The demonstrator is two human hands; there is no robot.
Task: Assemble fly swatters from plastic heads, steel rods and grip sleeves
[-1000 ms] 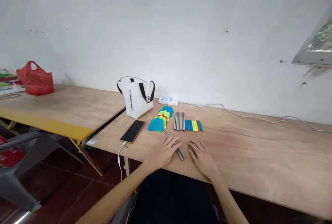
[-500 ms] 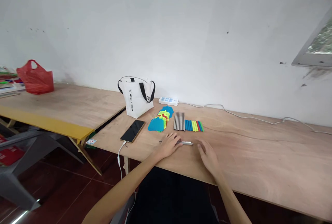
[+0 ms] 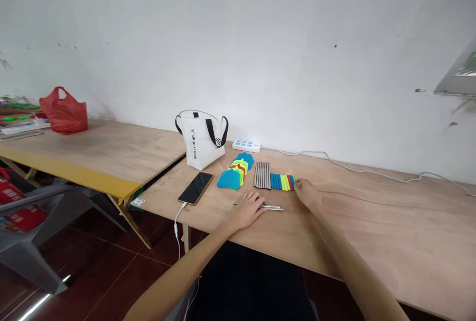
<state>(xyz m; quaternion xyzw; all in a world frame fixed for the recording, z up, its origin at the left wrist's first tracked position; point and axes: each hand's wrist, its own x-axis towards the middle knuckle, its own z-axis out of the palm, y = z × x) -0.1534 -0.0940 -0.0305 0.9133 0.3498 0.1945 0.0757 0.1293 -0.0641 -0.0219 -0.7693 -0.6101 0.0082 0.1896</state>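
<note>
Left hand (image 3: 248, 210), fingers slightly parted, covers metal tubes (image 3: 274, 207) toward the near edge; right hand (image 3: 308, 193) meets coloured sticks (image 3: 282, 182) at their right end, grip unclear; bench (image 3: 375, 227) extends right.

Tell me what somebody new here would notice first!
Probably the red bag on the table at far left, and the white bag with black handles beyond the phone. Next, perhaps, the row of blue, yellow, red and green sticks beside the right hand, with shiny rods under the left hand.
</note>
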